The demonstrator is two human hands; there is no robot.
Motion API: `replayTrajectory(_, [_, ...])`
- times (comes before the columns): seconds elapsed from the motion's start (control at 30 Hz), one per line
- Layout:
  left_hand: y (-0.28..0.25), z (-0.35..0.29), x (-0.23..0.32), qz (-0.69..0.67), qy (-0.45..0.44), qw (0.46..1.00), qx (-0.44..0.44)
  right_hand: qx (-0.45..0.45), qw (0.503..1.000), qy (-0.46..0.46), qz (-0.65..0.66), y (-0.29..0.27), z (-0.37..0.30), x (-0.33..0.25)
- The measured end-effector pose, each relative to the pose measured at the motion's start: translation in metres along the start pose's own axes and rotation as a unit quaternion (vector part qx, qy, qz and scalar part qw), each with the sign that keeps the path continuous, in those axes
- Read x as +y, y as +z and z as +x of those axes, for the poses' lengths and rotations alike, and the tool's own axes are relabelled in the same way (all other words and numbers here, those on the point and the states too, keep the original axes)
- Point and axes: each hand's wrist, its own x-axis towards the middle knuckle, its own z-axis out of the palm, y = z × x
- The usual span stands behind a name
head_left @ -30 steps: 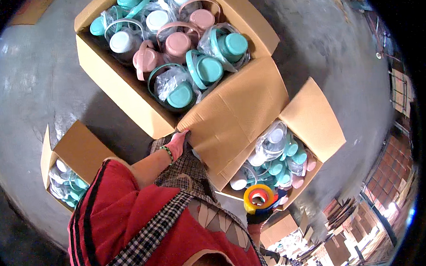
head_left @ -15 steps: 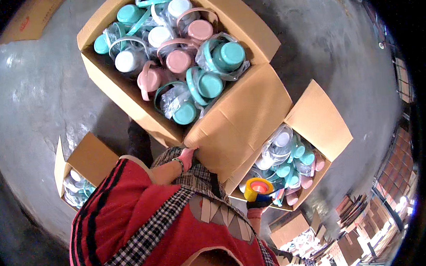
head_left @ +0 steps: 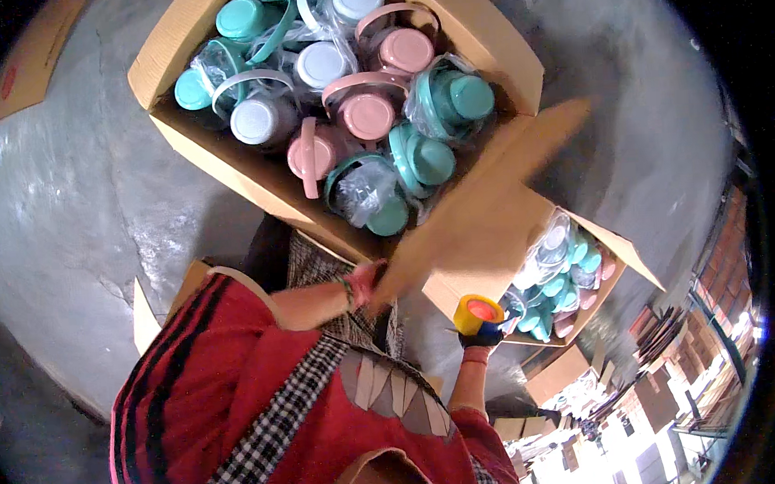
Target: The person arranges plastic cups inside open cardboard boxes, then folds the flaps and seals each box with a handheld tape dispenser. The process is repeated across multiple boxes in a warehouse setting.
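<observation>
Right in front of me stands a large open cardboard box (head_left: 226,176). Packed inside are several teal, white and pink round-topped containers (head_left: 368,116) with loop handles, many in clear plastic. My left hand (head_left: 368,282) is closed on the near corner of the box flap (head_left: 465,212), which is raised and blurred by motion. My right hand (head_left: 482,338), in a dark glove, grips a tape dispenser with a yellow tape roll (head_left: 479,312). It is held apart from the large box, near a smaller open box at the right.
The smaller carton (head_left: 585,328) at the right holds similar containers, with one flap (head_left: 620,247) standing out. Another carton (head_left: 146,316) is partly hidden at my left. Flat cardboard (head_left: 28,68) lies at the far left. More boxes (head_left: 559,373) stand at the lower right.
My left hand has moved slightly right and lifted the flap from its outspread position. The tape dispenser in my right hand has risen a little. The view has shifted slightly.
</observation>
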Motion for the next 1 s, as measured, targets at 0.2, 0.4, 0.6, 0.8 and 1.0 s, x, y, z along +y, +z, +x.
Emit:
replayTrajectory(0.2, [0.060, -0.073, 0.104, 0.602, -0.019, 0.744, 0.288, 0.044, 0.986, -0.140, -0.074, 0.162, -0.063, 0.028])
replayTrajectory(0.4, [0.027, -0.127, 0.229, 0.932, 0.075, 0.092, 0.341, -0.168, 0.974, -0.134, -0.071, 0.184, 0.001, 0.024])
replayTrajectory(0.6, [0.032, -0.168, 0.254, 0.925, -0.017, 0.195, 0.325, -0.190, 0.980, -0.044, -0.046, 0.285, 0.012, 0.072])
replayTrajectory(0.8, [0.000, -0.166, 0.259, 0.733, 0.151, 0.494, 0.442, -0.033, 0.987, -0.092, -0.131, 0.309, 0.043, 0.146])
replayTrajectory(1.0, [0.006, -0.152, 0.265, 0.698, 0.101, 0.632, 0.320, -0.016, 0.991, -0.048, -0.124, 0.306, 0.043, 0.139])
